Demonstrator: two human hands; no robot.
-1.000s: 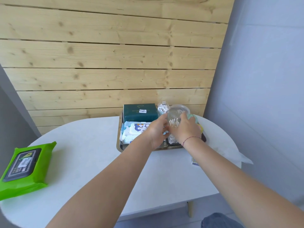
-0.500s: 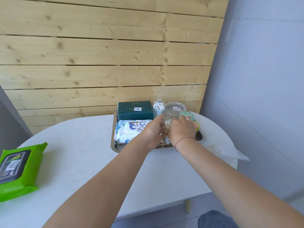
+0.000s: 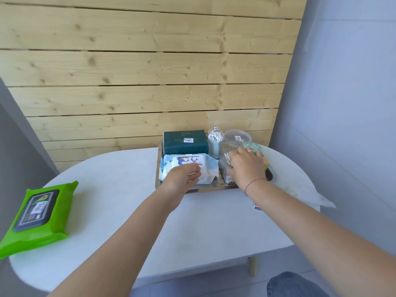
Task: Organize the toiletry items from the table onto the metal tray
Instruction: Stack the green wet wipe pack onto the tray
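The metal tray sits at the table's far side. On it lie a dark green box, a white-and-blue wipes pack, a small jar of cotton swabs, a round clear lidded tub and a tall clear swab container. My right hand is wrapped around the tall swab container, which stands on the tray's right part. My left hand hovers over the wipes pack with loosely curled fingers, holding nothing. A green wipes pack lies on the table at far left.
The white oval table stands against a wooden slat wall. A greenish packet and yellow item lie behind my right hand. White paper and a small card rest at the table's right edge.
My left hand let go of the tall swab container and moved left over the wipes pack. My right hand keeps hold of the container, now set lower on the tray.
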